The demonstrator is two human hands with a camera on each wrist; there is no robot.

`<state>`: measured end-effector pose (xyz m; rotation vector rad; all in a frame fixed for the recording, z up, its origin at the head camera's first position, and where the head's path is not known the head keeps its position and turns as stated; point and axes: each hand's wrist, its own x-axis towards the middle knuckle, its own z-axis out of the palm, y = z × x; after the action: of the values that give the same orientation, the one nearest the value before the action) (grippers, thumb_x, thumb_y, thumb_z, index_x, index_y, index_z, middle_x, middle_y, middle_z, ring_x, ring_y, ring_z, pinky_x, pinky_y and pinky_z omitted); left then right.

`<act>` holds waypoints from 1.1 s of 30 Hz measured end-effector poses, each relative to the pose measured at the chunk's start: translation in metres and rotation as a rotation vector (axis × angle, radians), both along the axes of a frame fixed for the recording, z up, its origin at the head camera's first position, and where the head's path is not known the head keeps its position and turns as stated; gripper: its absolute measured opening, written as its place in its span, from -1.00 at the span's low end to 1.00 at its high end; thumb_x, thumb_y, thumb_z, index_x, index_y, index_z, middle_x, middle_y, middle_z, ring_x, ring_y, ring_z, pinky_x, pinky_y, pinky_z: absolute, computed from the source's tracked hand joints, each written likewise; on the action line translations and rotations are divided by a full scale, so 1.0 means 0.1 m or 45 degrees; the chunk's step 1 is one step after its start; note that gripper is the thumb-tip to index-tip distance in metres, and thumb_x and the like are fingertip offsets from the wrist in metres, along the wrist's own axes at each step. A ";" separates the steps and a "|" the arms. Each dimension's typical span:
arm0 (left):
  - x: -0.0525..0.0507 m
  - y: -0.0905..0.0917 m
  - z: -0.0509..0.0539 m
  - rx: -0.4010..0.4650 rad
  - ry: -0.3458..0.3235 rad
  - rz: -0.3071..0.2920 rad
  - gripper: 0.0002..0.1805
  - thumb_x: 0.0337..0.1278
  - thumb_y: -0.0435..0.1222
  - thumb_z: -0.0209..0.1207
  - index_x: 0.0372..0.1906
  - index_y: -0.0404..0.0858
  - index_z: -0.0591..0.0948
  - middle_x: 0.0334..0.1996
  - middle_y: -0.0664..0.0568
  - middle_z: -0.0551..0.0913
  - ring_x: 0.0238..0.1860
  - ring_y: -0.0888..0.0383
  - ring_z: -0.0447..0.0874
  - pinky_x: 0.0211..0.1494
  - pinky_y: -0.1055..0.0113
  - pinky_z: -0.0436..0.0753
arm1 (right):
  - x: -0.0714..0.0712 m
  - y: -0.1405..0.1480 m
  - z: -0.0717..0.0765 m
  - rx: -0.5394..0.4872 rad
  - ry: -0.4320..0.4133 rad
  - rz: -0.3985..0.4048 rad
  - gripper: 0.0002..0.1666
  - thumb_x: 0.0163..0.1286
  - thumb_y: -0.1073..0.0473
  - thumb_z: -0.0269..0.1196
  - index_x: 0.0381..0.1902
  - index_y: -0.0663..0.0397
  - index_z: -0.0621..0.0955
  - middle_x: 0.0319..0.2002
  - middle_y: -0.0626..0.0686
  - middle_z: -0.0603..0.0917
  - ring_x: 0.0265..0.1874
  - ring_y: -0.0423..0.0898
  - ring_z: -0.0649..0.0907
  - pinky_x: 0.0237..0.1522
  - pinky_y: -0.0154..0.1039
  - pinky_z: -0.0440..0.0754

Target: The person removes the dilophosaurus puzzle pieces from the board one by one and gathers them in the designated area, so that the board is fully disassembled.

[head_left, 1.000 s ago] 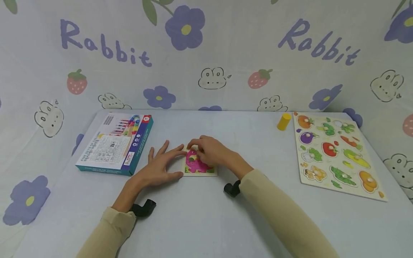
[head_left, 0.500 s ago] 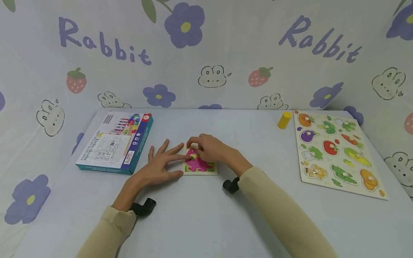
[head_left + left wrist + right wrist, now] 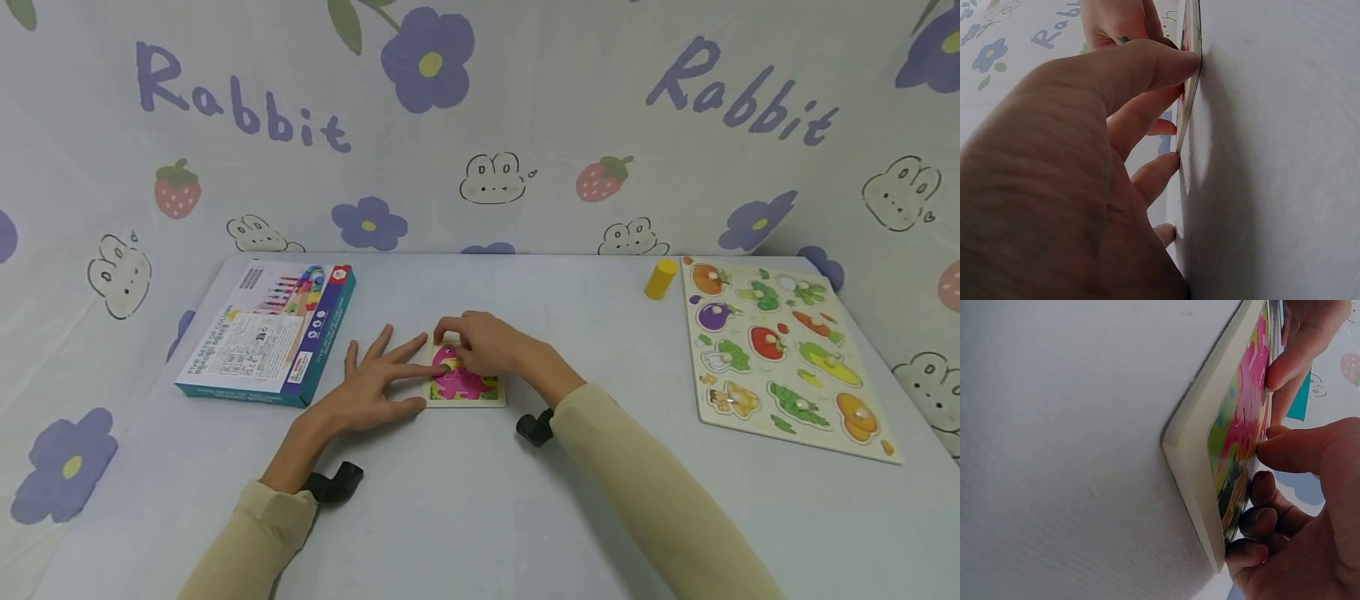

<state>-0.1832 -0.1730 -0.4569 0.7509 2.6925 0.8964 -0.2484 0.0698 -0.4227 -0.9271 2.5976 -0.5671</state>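
A small square puzzle board (image 3: 467, 406) with a pink dinosaur picture lies flat at the middle of the table. My left hand (image 3: 367, 396), fingers spread, touches it from the left: the index fingertip is on the picture, the thumb at the near left corner. Over the board's far part, my right hand (image 3: 487, 346) has its fingers bent. In the right wrist view, its thumb (image 3: 1291, 450) touches the picture (image 3: 1250, 394) and the curled fingertips (image 3: 1260, 519) meet the board's side nearest them. The right hand hides part of the picture; no loose piece shows between its fingers.
A flat box (image 3: 258, 333) with a teal side lies at the left. Toward the back right stands a yellow cylinder (image 3: 661, 279), beside a large vegetable puzzle board (image 3: 787, 358). A patterned cloth (image 3: 525, 108) hangs behind the table.
The left index finger has moved from the board's left edge slightly inward onto the picture. The right hand has barely shifted, and the board lies in the same place.
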 end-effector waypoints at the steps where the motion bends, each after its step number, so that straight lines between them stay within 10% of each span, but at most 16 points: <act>1: 0.00 0.00 0.00 0.003 0.001 0.000 -0.47 0.30 0.00 0.26 0.38 0.22 0.65 0.73 0.04 0.14 0.76 -0.34 -0.39 0.55 -0.57 -0.58 | -0.01 0.00 0.00 0.001 -0.001 0.004 -0.61 0.58 0.23 0.15 0.28 -0.13 0.61 -0.20 0.08 0.62 -0.21 -0.08 0.54 -0.16 -0.29 0.55; 19: 0.00 0.01 0.00 -0.002 0.009 -0.002 -0.48 0.31 0.00 0.25 0.38 0.21 0.65 0.73 0.04 0.14 0.76 -0.36 -0.38 0.54 -0.59 -0.57 | -0.09 0.03 0.05 -0.064 -0.171 0.030 -0.52 0.52 0.35 0.09 0.31 -0.06 0.61 -0.31 0.03 0.54 -0.40 -0.13 0.46 -0.25 -0.35 0.47; 33: 0.01 0.02 0.00 -0.013 0.013 0.008 -0.48 0.30 0.00 0.25 0.37 0.20 0.66 0.73 0.04 0.15 0.76 -0.35 -0.38 0.55 -0.58 -0.57 | -0.04 -0.02 0.12 -0.073 -0.279 -0.101 -0.51 0.54 0.36 0.05 0.32 -0.07 0.61 0.00 0.16 0.66 -0.30 -0.11 0.49 -0.23 -0.38 0.50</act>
<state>-0.1823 -0.1715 -0.4572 0.7469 2.7075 0.8820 -0.2527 0.0677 -0.4111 -0.7363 2.4401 -0.7246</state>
